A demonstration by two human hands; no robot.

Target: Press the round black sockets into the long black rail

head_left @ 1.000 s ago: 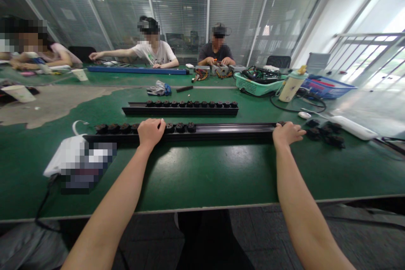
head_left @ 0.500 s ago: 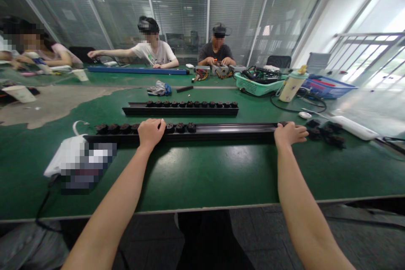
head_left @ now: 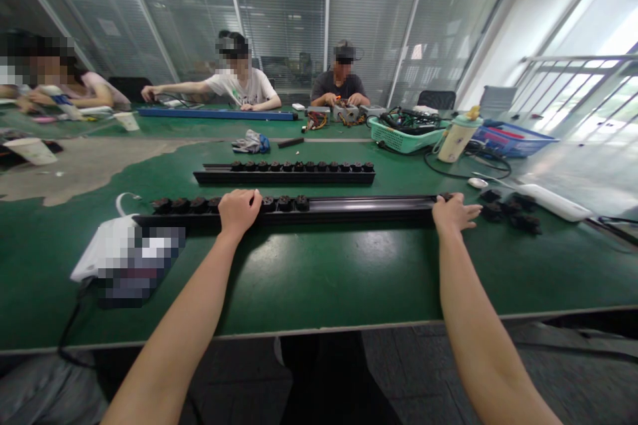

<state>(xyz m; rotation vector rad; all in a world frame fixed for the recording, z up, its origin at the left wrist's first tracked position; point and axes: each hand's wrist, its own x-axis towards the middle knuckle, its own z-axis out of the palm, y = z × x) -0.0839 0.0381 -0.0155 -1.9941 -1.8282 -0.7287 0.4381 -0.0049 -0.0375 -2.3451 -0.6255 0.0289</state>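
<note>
A long black metal rail (head_left: 371, 204) lies across the table in front of me. Several round black socket modules (head_left: 301, 203) sit in its left and middle part, while its right stretch shows a bare shiny channel. My left hand (head_left: 240, 211) is closed around the rail among the modules, covering some of them. At the rail's right end, my right hand (head_left: 454, 212) pinches a small black module, mostly hidden by the thumb and fingers; its other fingers are spread. Loose black modules (head_left: 513, 206) lie just right of that hand.
Behind lies a second black rail (head_left: 284, 177) with modules. A glove (head_left: 251, 142), green basket (head_left: 399, 138), blue basket (head_left: 528, 141) and bottle (head_left: 459, 138) are farther back. White power strip (head_left: 558, 202) is right; white box (head_left: 102, 249) left. Two people (head_left: 244, 83) (head_left: 341, 85) work opposite.
Both hands stay at nearly the same places on the rail. The fingers of my right hand have spread slightly. The camera view has shifted a little.
</note>
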